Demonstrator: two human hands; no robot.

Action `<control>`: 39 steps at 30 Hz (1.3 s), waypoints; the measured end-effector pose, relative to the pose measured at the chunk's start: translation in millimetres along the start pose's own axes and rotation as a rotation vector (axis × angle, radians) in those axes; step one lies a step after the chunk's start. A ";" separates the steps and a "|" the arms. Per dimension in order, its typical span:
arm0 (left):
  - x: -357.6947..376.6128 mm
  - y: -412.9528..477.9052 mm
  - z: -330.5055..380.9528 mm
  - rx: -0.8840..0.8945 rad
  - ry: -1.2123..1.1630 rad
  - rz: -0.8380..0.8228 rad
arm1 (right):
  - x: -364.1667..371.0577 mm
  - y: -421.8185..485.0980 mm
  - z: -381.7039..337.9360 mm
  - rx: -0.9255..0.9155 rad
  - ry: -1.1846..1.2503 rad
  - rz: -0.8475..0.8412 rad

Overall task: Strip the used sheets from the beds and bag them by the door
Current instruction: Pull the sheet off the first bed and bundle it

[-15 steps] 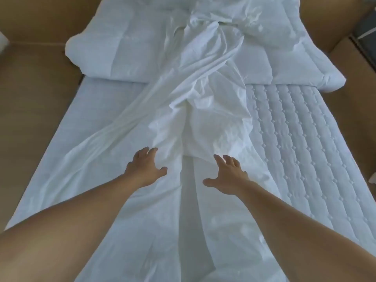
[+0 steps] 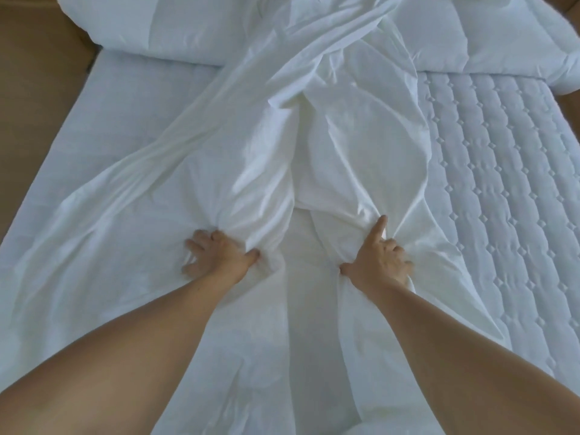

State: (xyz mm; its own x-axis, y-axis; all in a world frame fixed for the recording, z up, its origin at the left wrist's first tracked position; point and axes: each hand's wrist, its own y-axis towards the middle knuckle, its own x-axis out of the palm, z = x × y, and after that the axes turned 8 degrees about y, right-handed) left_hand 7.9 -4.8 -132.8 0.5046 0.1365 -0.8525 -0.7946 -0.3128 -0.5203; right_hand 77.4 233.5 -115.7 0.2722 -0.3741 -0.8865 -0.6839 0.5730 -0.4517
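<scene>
White sheet [image 2: 329, 146]: loose, creased, bunched lengthwise down the middle of the quilted mattress [image 2: 489, 183]; mattress's right strip uncovered.

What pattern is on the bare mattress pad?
The mattress pad shows white diamond quilting; head view.

Sheet [image 2: 329, 136] and duvet [image 2: 150, 26] beyond top edge

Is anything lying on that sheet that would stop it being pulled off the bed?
Nothing lies on it here: left hand and right hand both grip the sheet directly. Its far end meets the folded duvet; whether that pins it, I cannot tell.
</scene>
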 end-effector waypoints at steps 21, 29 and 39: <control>-251.3 -183.4 73.7 0.510 -1.010 0.380 | -231.1 -103.9 -79.5 -0.382 1.206 0.076; -266.8 -264.2 43.9 0.613 -1.075 0.432 | -263.5 -184.5 -53.7 -0.521 1.517 0.084; 8.4 -290.4 -56.7 0.369 -0.669 -0.066 | -9.5 -275.9 79.9 -0.032 1.126 -0.065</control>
State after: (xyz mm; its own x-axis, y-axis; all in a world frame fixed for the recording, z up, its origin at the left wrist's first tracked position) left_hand 262.0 33.8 13.9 0.3365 0.7209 -0.6058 -0.8903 0.0340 -0.4541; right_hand 317.5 137.2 9.4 -0.4466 -0.8564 -0.2590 -0.7119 0.5155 -0.4769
